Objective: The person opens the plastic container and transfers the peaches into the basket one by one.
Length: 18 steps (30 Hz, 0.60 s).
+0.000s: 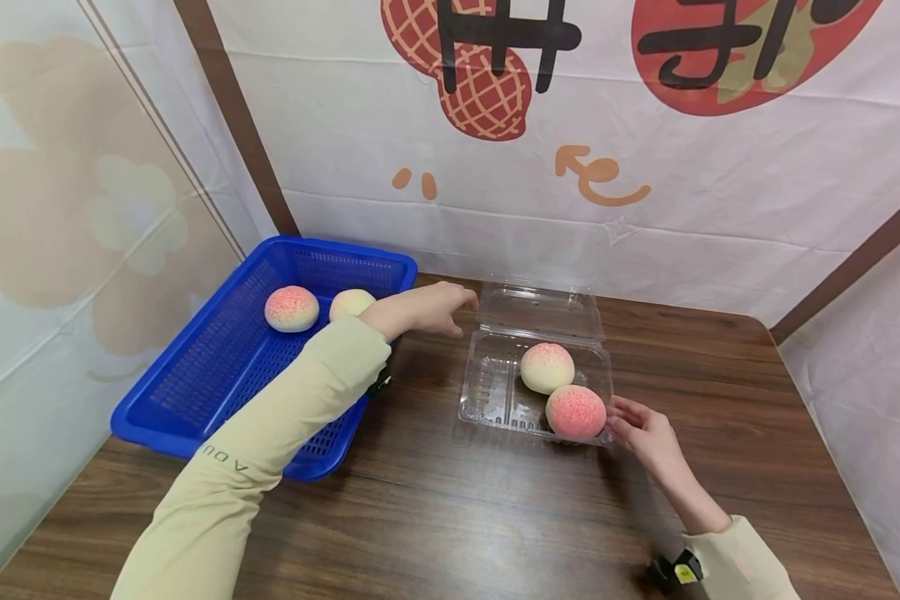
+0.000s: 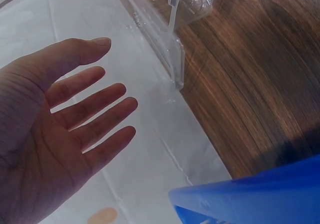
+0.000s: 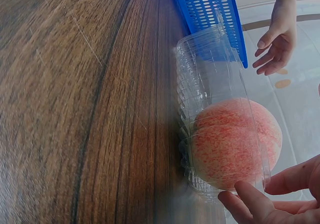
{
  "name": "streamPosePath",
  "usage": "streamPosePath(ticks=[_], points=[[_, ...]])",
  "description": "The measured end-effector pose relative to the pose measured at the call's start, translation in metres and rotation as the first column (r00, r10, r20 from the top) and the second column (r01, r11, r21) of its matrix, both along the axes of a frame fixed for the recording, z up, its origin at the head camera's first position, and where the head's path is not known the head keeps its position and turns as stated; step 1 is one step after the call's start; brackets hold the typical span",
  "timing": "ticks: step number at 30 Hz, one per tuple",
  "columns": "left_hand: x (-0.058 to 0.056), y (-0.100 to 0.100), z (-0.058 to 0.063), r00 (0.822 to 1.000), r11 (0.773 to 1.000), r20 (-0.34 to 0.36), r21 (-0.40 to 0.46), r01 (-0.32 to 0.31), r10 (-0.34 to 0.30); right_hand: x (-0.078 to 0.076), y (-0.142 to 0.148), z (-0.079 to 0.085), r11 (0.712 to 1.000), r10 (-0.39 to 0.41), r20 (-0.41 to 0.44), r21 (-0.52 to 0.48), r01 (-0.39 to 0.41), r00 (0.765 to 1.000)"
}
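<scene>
A clear plastic clamshell box (image 1: pixel 489 392) stands on the table with its lid (image 1: pixel 543 310) folded back. Two pink-and-cream peaches lie in its right half: a paler one (image 1: pixel 547 368) behind and a redder one (image 1: pixel 576 412) in front. At the front right corner, my right hand (image 1: pixel 648 437) pinches the box's edge beside the redder peach (image 3: pixel 232 144). My left hand (image 1: pixel 438 308) hovers between the blue basket (image 1: pixel 195 437) and the lid. Its fingers (image 2: pixel 107 97) are loosely extended, holding nothing.
Inside the basket at left sit a peach (image 1: pixel 292 309) and another peach (image 1: pixel 351 303), partly covered by my left forearm. A printed white cloth (image 1: pixel 495 225) hangs behind the wooden table (image 1: pixel 450 517). A cloth wall also borders each side.
</scene>
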<state>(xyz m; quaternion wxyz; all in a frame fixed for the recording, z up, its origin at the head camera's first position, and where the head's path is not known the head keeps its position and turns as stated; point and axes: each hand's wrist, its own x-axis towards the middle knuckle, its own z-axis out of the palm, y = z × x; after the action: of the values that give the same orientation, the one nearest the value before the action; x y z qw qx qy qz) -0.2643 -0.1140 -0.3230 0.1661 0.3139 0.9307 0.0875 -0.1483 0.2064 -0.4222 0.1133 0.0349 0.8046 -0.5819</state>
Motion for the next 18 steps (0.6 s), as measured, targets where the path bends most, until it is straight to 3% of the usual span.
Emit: streamPosePath(ticks=[18], points=[[-0.001, 0.018, -0.002, 0.999, 0.997, 0.019, 0.072, 0.024, -0.025, 0.000, 0.000, 0.001, 1.000, 0.002, 0.006, -0.008, -0.002, 1.000]])
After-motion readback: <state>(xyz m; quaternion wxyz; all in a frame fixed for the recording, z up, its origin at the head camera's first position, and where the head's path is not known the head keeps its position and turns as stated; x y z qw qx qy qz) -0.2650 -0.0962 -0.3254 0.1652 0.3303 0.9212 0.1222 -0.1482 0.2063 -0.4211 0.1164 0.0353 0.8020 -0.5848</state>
